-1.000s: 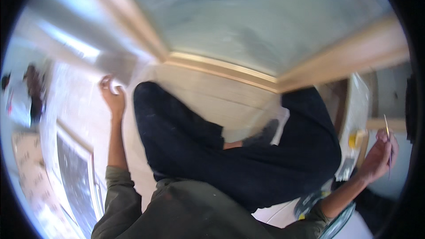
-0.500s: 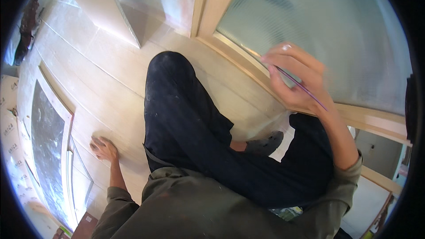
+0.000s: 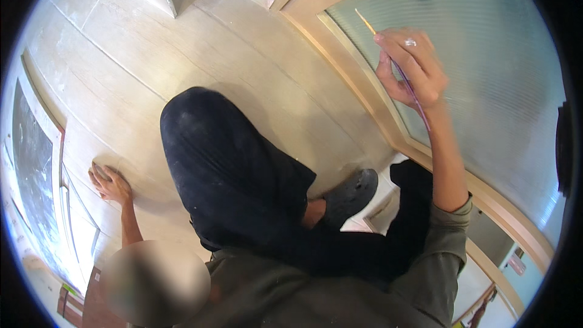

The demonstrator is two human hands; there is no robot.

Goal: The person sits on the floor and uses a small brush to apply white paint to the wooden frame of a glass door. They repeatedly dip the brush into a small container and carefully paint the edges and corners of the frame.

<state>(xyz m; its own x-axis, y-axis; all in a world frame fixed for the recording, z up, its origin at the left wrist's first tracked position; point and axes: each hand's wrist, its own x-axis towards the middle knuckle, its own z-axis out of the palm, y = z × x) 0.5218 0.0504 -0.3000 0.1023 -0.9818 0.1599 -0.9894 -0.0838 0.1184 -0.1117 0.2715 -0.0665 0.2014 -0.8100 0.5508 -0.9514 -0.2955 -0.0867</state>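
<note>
Pale floor boards [image 3: 200,54] fill most of what I see from the head view, running up to a light wooden door frame [image 3: 358,94] that holds a pane of ribbed, frosted glass [image 3: 480,73]. Along the left rim, a darker framed panel [image 3: 33,170] bends with the lens.

My right hand [image 3: 410,70] is raised in front of the glass, close to the inner edge of the frame. Its fingers are curled shut around a thin brush [image 3: 395,64] with a purplish handle; the pale tip [image 3: 363,19] points up and to the left and sits over the glass just beside the frame. Whether the tip touches the pane I cannot tell. The handle's back end runs down past the wrist.

My left hand [image 3: 109,182] is well apart from it, down on the floor at the left. The palm is pressed flat, the fingers spread and holding nothing.

Between the two hands lie my legs in dark trousers [image 3: 237,176], one knee bent up toward the middle of the floor. A grey shoe [image 3: 352,191] rests near the frame's lower rail, next to a white sheet or pad [image 3: 379,197] on the floor.

As for packages and labels: at the lower left edge I see a small stack of reddish-brown and green flat things [image 3: 71,304], too blurred to identify. At the lower right, behind the frame, there is a small pale rectangular tag [image 3: 517,262] on a greenish surface; its print is unreadable.
</note>
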